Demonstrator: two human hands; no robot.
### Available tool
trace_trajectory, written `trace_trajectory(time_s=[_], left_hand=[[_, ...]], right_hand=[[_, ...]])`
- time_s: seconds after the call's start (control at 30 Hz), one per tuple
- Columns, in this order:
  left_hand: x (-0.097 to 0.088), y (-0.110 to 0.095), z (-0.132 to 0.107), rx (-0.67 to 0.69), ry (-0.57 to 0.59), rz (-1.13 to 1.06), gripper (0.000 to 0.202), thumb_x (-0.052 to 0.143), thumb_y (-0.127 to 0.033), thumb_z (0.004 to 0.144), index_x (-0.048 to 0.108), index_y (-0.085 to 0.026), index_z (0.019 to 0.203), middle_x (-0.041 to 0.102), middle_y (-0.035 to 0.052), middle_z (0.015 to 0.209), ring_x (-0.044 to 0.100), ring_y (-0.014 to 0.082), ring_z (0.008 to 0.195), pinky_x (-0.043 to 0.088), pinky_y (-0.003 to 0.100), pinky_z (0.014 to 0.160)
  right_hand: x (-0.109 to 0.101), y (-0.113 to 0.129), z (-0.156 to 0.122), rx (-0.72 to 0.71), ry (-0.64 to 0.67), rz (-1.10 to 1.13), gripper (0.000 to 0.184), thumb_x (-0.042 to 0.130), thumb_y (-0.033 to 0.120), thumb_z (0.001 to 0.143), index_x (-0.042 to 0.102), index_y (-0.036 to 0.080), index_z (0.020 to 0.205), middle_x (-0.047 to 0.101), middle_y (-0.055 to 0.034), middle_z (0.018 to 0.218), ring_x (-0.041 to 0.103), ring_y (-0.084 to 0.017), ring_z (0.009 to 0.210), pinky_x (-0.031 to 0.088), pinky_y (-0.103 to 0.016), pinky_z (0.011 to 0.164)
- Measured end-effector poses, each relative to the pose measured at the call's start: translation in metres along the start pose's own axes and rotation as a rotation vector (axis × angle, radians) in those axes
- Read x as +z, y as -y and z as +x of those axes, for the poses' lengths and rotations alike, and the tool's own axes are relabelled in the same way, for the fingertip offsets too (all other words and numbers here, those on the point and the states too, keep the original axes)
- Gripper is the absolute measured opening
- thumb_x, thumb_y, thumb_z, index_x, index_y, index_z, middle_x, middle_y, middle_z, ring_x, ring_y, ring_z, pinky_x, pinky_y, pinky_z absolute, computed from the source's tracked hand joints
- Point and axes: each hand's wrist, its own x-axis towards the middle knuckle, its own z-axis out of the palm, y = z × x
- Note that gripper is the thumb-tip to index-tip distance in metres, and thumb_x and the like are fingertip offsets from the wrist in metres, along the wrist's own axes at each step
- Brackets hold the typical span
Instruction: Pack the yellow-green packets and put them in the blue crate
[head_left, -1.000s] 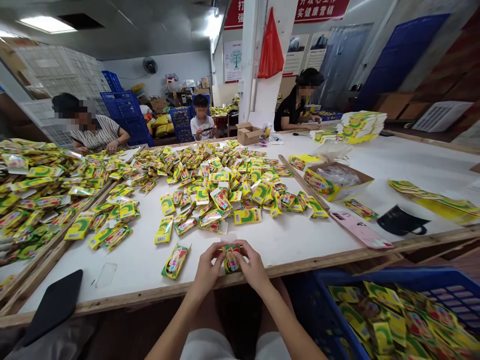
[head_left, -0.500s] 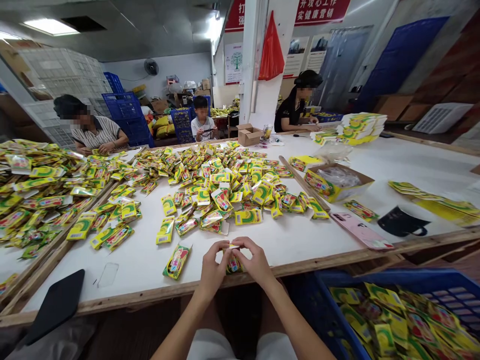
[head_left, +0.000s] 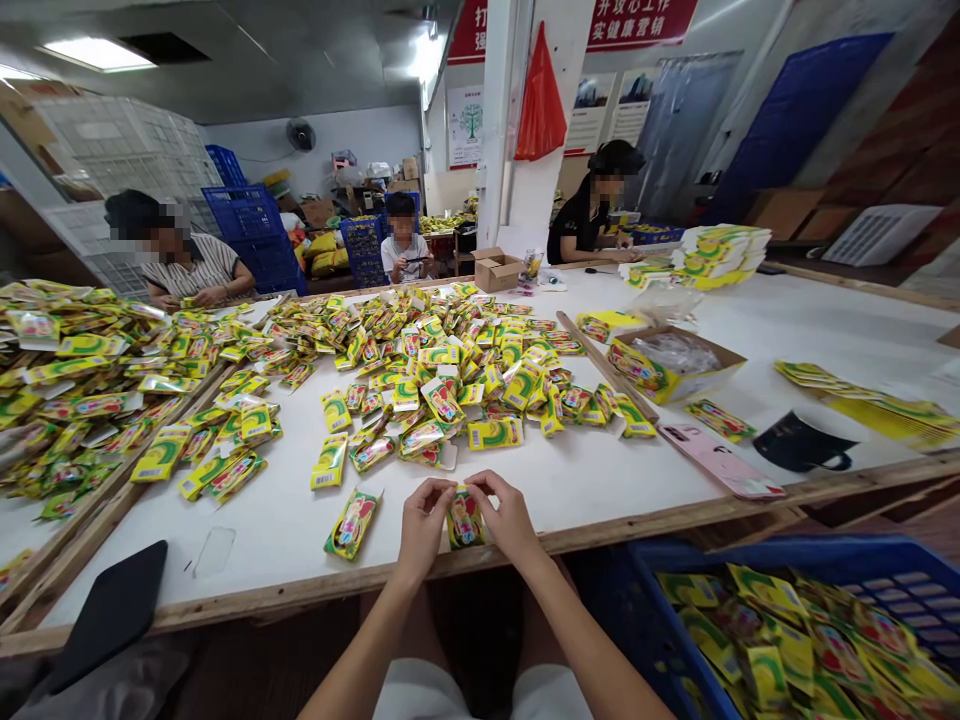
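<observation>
Broadly, a white worktable [head_left: 577, 485] edged in wood bears a heap of yellow-green cartons [head_left: 442, 375]. A blue plastic crate [head_left: 810, 548] of similar packs sits beside its near edge. The left hand [head_left: 421, 525] and right hand [head_left: 511, 520], fingers curled nearly closed, pinch the upper corners of one printed carton [head_left: 465, 522] by the near edge.
</observation>
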Motion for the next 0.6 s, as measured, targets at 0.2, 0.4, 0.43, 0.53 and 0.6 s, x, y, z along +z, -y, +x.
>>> trace_trajectory(time_s=[0.2,0.4,0.43,0.53,0.6], left_hand=[[-0.009,-0.003,-0.012,0.115,0.098,0.199,0.023,0.054,-0.033,0.086,0.065,-0.019,0.099,0.066,0.0085,0.101,0.061,0.0223,0.098,0.049,0.035,0.084],[-0.084,-0.002,-0.025,0.086,-0.229,0.880,0.056,0.063,-0.036,0.077,0.045,-0.017,0.127,0.052,0.0167,0.126,0.047,0.0339,0.118,0.036,0.053,0.098],[-0.098,0.000,-0.027,0.016,-0.279,0.968,0.058,0.064,-0.035,0.076,0.044,-0.016,0.126,0.052,0.0181,0.124,0.047,0.0359,0.116,0.036,0.055,0.096],[-0.117,0.007,-0.028,-0.084,-0.249,0.970,0.056,0.063,-0.028,0.073,0.043,-0.016,0.124,0.057,0.0156,0.113,0.053,0.0333,0.107,0.041,0.051,0.090],[-0.102,0.008,-0.027,-0.021,-0.227,0.807,0.057,0.062,-0.026,0.072,0.040,-0.017,0.124,0.056,0.0120,0.109,0.055,0.0285,0.104,0.044,0.045,0.089]], right_hand=[[0.009,-0.003,-0.007,-0.017,-0.004,0.090,0.015,0.052,0.027,0.085,0.065,0.019,0.088,0.067,-0.0048,0.087,0.063,-0.018,0.082,0.052,-0.030,0.074],[-0.101,0.007,-0.036,-0.095,-0.418,-0.442,0.023,0.047,0.038,0.087,0.062,0.021,0.088,0.065,-0.0090,0.087,0.059,-0.023,0.083,0.048,-0.038,0.077],[-0.128,0.008,-0.044,-0.087,-0.493,-0.613,0.028,0.047,0.043,0.087,0.063,0.020,0.084,0.065,-0.0110,0.085,0.058,-0.025,0.083,0.045,-0.042,0.080],[-0.177,0.012,-0.063,-0.016,-0.686,-0.870,0.036,0.046,0.052,0.084,0.063,0.020,0.078,0.064,-0.0160,0.084,0.057,-0.030,0.087,0.042,-0.046,0.084],[-0.165,0.018,-0.068,0.082,-0.677,-0.743,0.035,0.048,0.052,0.083,0.062,0.020,0.082,0.064,-0.0140,0.084,0.059,-0.028,0.084,0.045,-0.043,0.080]])
